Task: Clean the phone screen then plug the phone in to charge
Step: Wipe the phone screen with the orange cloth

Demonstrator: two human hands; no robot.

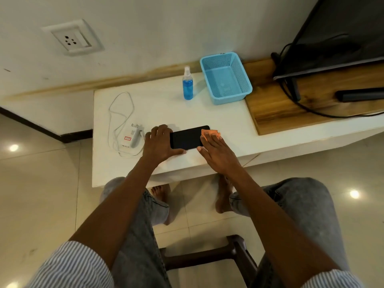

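A black phone (187,138) lies screen up on the white table (228,125), near its front edge. My left hand (160,142) holds the phone's left end, fingers curled over the far side and thumb along the near edge. With straight fingers, my right hand (216,151) presses an orange cloth (209,134) onto the phone's right end. To the left of the phone lies a white charger (131,137) with its looped white cable (118,113). A wall socket (71,39) sits on the wall at the upper left.
A blue spray bottle (187,85) stands at the table's back, beside a blue mesh basket (225,77). To the right is a wooden board (291,104) carrying a dark screen (336,34) and black cables. My knees and a brown chair (207,258) are below.
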